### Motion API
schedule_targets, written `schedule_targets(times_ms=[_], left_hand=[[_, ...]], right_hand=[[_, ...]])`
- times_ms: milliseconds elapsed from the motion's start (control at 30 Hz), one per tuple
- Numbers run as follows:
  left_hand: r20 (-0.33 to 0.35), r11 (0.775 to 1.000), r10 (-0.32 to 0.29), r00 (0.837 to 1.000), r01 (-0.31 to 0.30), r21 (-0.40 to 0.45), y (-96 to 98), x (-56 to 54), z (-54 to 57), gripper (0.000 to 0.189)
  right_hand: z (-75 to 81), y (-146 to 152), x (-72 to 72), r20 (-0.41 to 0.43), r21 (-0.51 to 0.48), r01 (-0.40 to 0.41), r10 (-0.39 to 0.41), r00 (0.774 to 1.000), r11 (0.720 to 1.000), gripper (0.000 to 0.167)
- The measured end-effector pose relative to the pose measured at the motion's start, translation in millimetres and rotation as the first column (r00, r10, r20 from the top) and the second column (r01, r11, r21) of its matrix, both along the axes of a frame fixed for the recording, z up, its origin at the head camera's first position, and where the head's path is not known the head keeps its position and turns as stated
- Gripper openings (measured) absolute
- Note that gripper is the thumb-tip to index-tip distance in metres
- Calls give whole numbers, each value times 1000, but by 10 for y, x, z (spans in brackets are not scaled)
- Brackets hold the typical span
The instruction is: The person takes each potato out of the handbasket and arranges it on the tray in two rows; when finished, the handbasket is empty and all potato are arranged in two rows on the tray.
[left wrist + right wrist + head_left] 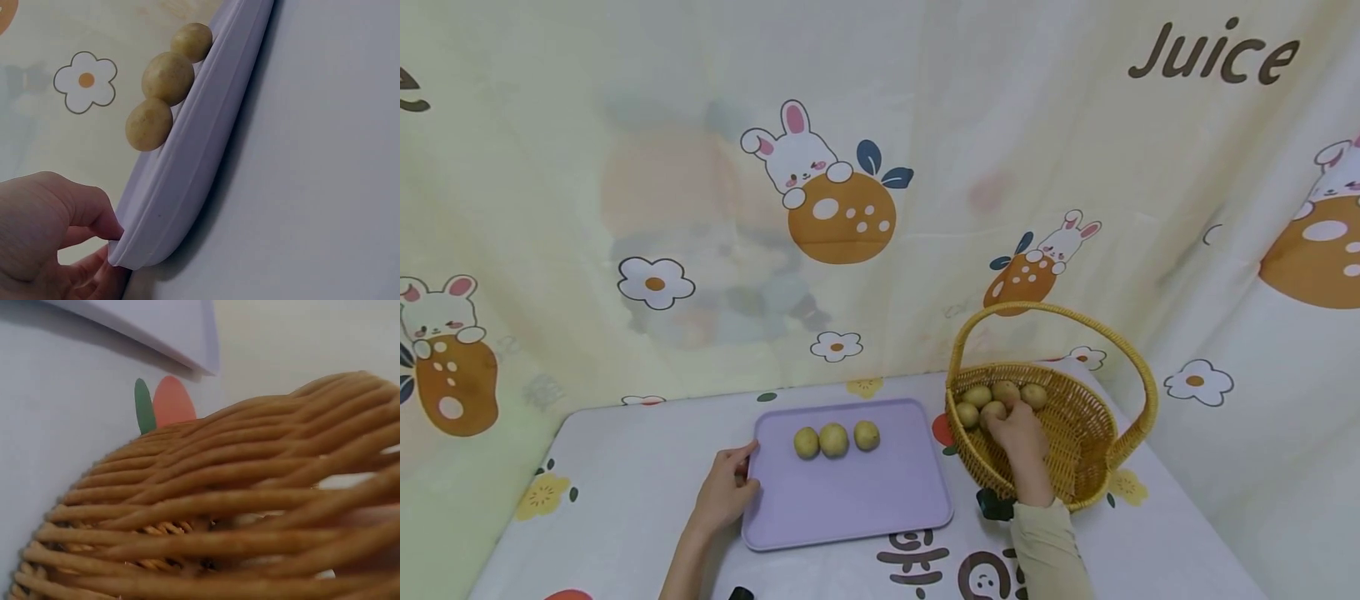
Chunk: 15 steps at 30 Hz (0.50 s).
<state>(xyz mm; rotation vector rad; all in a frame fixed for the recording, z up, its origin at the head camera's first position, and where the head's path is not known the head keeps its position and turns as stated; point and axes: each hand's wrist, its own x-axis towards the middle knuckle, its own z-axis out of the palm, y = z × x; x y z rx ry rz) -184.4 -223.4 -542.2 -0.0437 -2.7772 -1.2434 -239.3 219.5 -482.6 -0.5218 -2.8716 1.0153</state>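
A lavender tray (850, 500) lies on the table with three potatoes (833, 440) in a row near its far side. My left hand (724, 492) pinches the tray's left edge, thumb and fingers at the rim in the left wrist view. To the right, my right hand (1021, 433) reaches into a wicker basket (1078, 467), its fingers around a potato (993, 412). Several other potatoes (977, 396) sit against the basket's left and far inner side. In the right wrist view, the woven wall (250, 487) hides the hand.
The basket's tall arched handle (1138, 367) rises over its right side. A printed cloth (625, 483) covers the table, and a patterned curtain (715, 208) hangs behind it. A dark wrist device (996, 505) sits beside the right wrist, close to the basket's front rim.
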Motion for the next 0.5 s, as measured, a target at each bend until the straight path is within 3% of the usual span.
schedule_targets(times_ms=[267, 500], left_hand=[[3, 1000, 2, 1000, -2, 3, 8, 2, 4, 60], [-9, 1000, 2, 1000, -2, -1, 9, 2, -3, 60]], right_hand=[[-25, 31, 2, -21, -48, -32, 31, 999, 998, 48], [51, 17, 62, -137, -135, -70, 51, 989, 988, 41]])
